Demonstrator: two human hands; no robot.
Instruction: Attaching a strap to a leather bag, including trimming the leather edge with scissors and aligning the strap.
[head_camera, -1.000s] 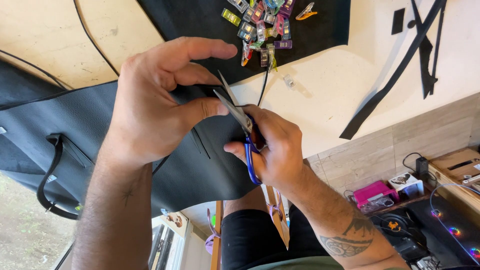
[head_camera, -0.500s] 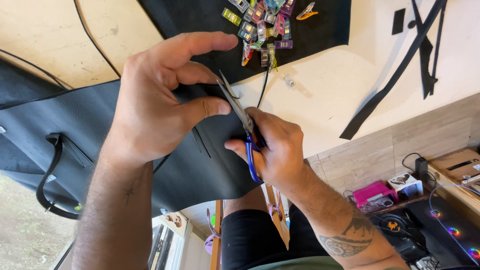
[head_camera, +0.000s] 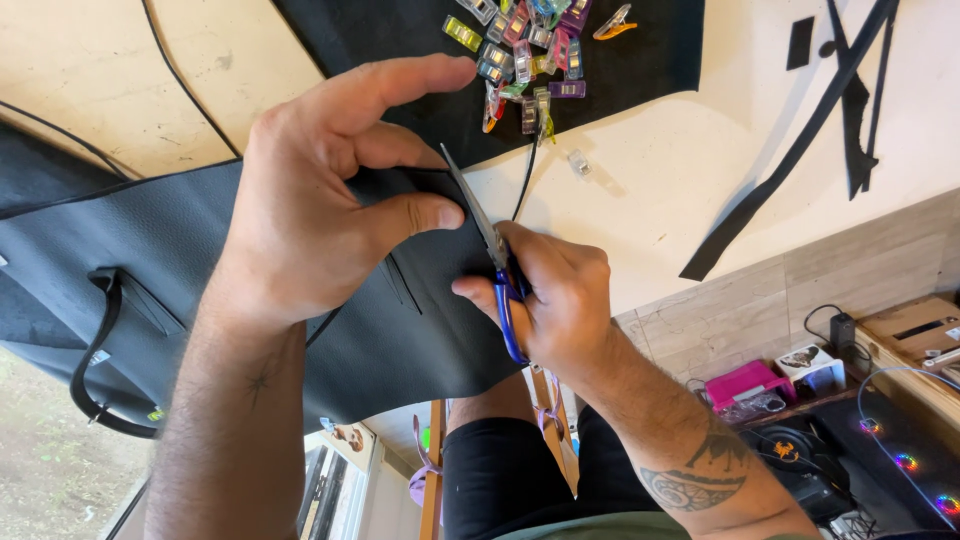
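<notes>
Scissors (head_camera: 490, 235) with blue handles sit at the edge of a dark leather sheet (head_camera: 130, 250), blades pointing up along the fold, gripped in the right hand (head_camera: 555, 300) with fingers through the loops. Left hand (head_camera: 320, 200) pinches the leather edge, thumb pressed on top just beside the blades. Leather lies over the pale desk (head_camera: 660, 190). Farther up, a heap of small coloured clips (head_camera: 525, 50) on black cloth (head_camera: 650, 50). Black strips (head_camera: 800, 150) lie at right.

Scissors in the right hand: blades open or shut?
Shut, apparently: the scissors show one narrow blade line over the black material; no gap is visible.
</notes>
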